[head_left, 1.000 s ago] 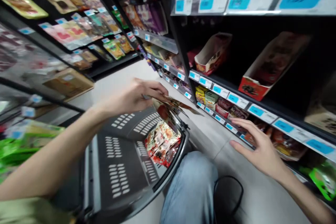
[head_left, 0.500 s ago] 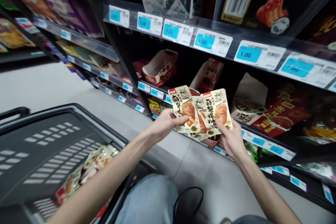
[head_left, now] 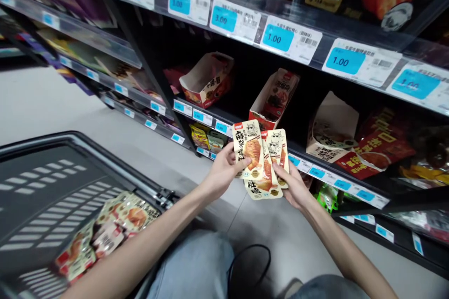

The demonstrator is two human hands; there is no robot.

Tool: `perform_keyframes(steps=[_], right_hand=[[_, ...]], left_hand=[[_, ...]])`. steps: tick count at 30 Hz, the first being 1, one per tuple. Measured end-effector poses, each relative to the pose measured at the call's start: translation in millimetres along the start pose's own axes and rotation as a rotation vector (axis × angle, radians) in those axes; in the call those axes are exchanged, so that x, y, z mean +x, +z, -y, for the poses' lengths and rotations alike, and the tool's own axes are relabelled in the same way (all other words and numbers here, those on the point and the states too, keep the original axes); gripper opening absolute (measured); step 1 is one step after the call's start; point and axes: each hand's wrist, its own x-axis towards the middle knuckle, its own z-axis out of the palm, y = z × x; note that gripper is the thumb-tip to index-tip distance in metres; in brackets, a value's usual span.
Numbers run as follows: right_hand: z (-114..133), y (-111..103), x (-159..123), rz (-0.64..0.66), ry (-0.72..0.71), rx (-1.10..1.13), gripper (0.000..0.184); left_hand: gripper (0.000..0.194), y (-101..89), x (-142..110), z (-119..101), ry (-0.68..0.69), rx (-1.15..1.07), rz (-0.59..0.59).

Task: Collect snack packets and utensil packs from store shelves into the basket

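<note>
Fanned out in front of me are cream snack packets [head_left: 249, 152] with red corners, dark lettering and a food picture. My left hand [head_left: 228, 168] is closed on the left packet, thumb across its front. My right hand [head_left: 293, 184] pinches the packets on the right side, its thumb on the front. A lower packet [head_left: 261, 189] shows between and beneath them; which hand bears it I cannot tell. Behind the packets, an open display box [head_left: 273, 96] with a red packet inside stands on the shelf.
At left is a grey shopping basket or cart [head_left: 66, 149] holding several similar packets [head_left: 119, 224]. More display boxes [head_left: 206, 81] and red bags [head_left: 384, 149] sit on the dark shelf. Price labels line the shelf edges [head_left: 242, 16]. A black cord [head_left: 252, 246] lies by my knee.
Both hands have drawn closer together, and the packets overlap more, with the lower one now showing further down. The view has tilted downward, showing more of the packets in the basket.
</note>
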Motion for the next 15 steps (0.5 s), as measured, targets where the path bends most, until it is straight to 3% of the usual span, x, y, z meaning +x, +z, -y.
perform_keyframes(steps=[4, 7, 12, 15], right_hand=[[2, 4, -3, 0.01, 0.001, 0.028, 0.061], [3, 4, -3, -0.079, -0.029, 0.039, 0.072], [2, 1, 1, -0.253, -0.084, 0.074, 0.063], [2, 4, 1, -0.308, -0.21, 0.111, 0.067]], left_hand=[[0.068, 0.1, -1, 2, 0.025, -0.003, 0.003], [0.062, 1.0, -1, 0, 0.044, -0.012, 0.016], [0.062, 0.1, 0, -10, 0.01, -0.14, -0.073], [0.06, -2.1, 0, -18, -0.013, -0.171, -0.094]])
